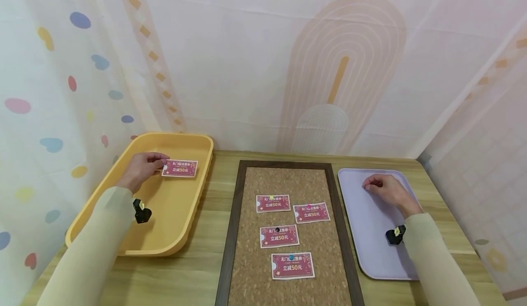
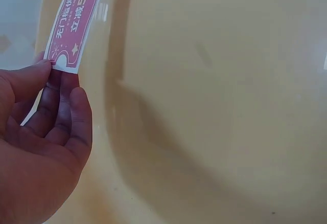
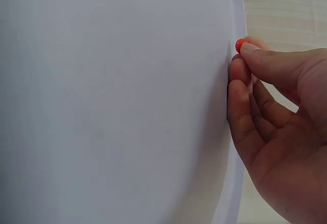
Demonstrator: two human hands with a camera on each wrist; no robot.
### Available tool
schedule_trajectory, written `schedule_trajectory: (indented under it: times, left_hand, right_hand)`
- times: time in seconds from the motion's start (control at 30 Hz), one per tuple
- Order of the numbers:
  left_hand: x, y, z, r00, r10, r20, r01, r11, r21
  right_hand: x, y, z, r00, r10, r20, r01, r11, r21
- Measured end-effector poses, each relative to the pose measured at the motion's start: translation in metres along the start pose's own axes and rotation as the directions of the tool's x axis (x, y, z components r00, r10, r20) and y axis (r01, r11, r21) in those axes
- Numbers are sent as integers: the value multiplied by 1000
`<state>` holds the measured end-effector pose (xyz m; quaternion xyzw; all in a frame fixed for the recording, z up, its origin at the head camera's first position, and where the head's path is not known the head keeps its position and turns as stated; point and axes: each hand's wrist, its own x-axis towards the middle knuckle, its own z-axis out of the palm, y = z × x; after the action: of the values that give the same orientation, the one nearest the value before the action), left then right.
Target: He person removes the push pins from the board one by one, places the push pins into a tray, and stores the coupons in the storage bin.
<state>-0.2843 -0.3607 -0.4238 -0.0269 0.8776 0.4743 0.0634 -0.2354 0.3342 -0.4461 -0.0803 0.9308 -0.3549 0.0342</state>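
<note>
Left hand (image 1: 142, 171): you pinch a coupon (image 1: 180, 169)
Right hand (image 1: 389, 190): you pinch a red knob (image 3: 239, 45)
Between your trays (image 1: 177, 210): corkboard (image 1: 247, 260), four coupons (image 1: 293, 269)

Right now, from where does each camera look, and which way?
Head: worn there, faces forward, down at yellow tray, corkboard, lilac tray; left grip, right grip, sleeves show.
Left wrist: worn there, faces yellow tray and left grip pinching coupon.
Right wrist: worn there, faces lilac tray and right grip pinching red piece.
Head and left wrist share that coupon.
</note>
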Motion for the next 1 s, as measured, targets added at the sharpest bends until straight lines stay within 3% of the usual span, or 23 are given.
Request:
schedule_trajectory:
  times: [0.3, 0.63, 0.83, 1.0]
  left_hand:
    - [4, -6, 4, 1000, -10, 14, 9, 1000, 25]
    - [4, -13, 3, 999, -11, 38, 7, 993, 118]
    - [-6, -2, -2, 997, -5, 79, -8, 987, 163]
    - [-17, 16, -3, 996, 43, 77, -55, 984, 172]
  right_hand:
    - [1, -1, -2, 1000, 7, 21, -7, 1000, -13]
    - [2, -2, -4, 999, -24, 42, 25, 999, -24]
    - [1, -1, -8, 997, -61, 52, 61, 998, -9]
    - [-3, -8, -13, 997, -56, 48, 54, 998, 39]
